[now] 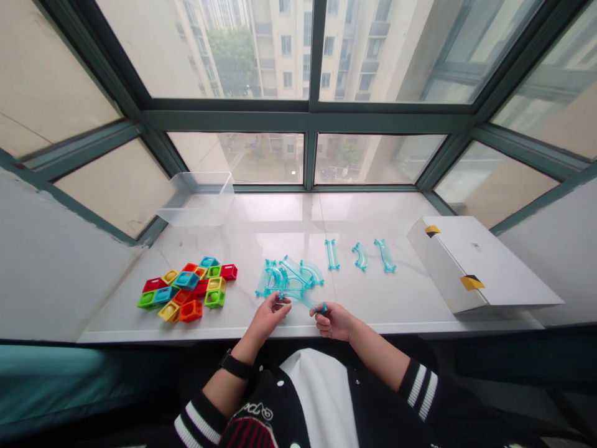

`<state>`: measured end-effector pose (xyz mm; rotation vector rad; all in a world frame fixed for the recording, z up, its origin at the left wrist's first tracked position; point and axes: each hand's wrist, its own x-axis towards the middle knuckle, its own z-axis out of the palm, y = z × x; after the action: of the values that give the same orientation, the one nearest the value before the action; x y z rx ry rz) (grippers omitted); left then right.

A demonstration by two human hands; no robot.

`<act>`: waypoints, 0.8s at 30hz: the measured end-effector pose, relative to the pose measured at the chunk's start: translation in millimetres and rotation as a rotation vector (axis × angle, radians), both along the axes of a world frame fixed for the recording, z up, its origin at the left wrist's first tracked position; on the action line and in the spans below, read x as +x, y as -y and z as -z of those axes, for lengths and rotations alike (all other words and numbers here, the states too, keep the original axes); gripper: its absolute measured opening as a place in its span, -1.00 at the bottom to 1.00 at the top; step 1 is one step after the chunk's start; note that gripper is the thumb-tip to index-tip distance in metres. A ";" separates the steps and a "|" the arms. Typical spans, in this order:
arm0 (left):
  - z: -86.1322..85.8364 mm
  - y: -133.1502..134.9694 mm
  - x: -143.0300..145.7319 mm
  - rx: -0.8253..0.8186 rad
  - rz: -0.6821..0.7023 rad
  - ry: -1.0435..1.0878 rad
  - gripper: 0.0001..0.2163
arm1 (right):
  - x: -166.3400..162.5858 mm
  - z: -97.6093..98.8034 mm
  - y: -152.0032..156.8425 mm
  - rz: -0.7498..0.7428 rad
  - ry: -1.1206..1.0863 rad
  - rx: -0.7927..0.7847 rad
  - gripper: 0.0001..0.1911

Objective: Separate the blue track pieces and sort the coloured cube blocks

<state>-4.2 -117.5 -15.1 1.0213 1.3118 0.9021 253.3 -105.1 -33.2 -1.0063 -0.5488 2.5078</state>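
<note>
A translucent blue track piece [302,301] stretches between my two hands near the front edge of the sill. My right hand [334,320] is closed on its right end, thumb and fingers pinching it. At the other end, my left hand [270,318] has its fingertips closed around the piece. Just beyond them lies a pile of similar blue track pieces [280,275], overlapping one another. To the right of the pile, three pieces lie apart in a row: a straight track piece [331,255], a short curved track piece [360,256] and a wavy track piece [385,256].
Several coloured hollow blocks [186,281] are heaped on the left of the white sill [373,311]. Behind them stands a clear plastic bin [200,208]. A white box [485,261] with yellow-black tape sits at the right. Windows [308,118] surround the sill.
</note>
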 end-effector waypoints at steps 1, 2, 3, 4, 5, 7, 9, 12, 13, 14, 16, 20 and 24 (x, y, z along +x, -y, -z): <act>-0.9 0.4 0.4 -0.011 0.005 0.036 -0.36 | 0.1 -0.3 0.6 -0.004 0.027 0.039 -0.79; -2.0 0.9 0.7 -0.025 0.010 0.074 -0.34 | 0.1 -0.7 1.1 -0.009 0.060 0.090 -0.78; -3.3 1.3 0.9 -0.039 0.011 0.112 -0.33 | 0.1 -1.0 1.5 -0.013 0.097 0.143 -0.76; -4.8 1.7 1.2 -0.050 0.008 0.147 -0.33 | 0.2 -1.4 1.8 -0.017 0.133 0.190 -0.74; -6.5 2.1 1.4 -0.054 0.000 0.176 -0.33 | 0.5 -2.0 2.0 -0.016 0.163 0.227 -0.72; -10.5 3.0 1.8 -0.046 -0.019 0.218 -0.33 | 2.5 -3.7 1.9 0.020 0.220 0.285 -0.68; -14.7 4.0 2.2 -0.031 -0.034 0.246 -0.34 | 7.0 -6.7 1.4 0.088 0.272 0.360 -0.59; -20.1 5.9 2.8 -0.023 -0.040 0.286 -0.34 | 18.7 -13.9 0.0 0.136 0.333 0.563 -0.44; -21.4 6.6 3.1 -0.024 -0.033 0.298 -0.34 | 23.5 -17.1 -0.7 0.123 0.363 0.649 -0.43; -22.4 7.3 3.5 -0.027 -0.019 0.309 -0.33 | 28.6 -20.8 -1.5 0.103 0.410 0.746 -0.44; -24.0 8.6 4.4 -0.032 0.020 0.322 -0.31 | 38.8 -29.5 -2.9 0.061 0.530 0.934 -0.46; -26.2 10.7 5.6 -0.025 0.146 0.296 -0.32 | 58.4 -48.7 -2.5 0.025 0.671 1.172 -0.49; -25.7 11.4 5.9 -0.036 0.235 0.249 -0.30 | 73.4 -59.3 4.6 -0.037 0.732 1.256 -0.47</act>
<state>1.7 -128.9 10.6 0.9771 0.9742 0.7948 326.7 -109.6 26.1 -1.2237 -1.9651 1.1821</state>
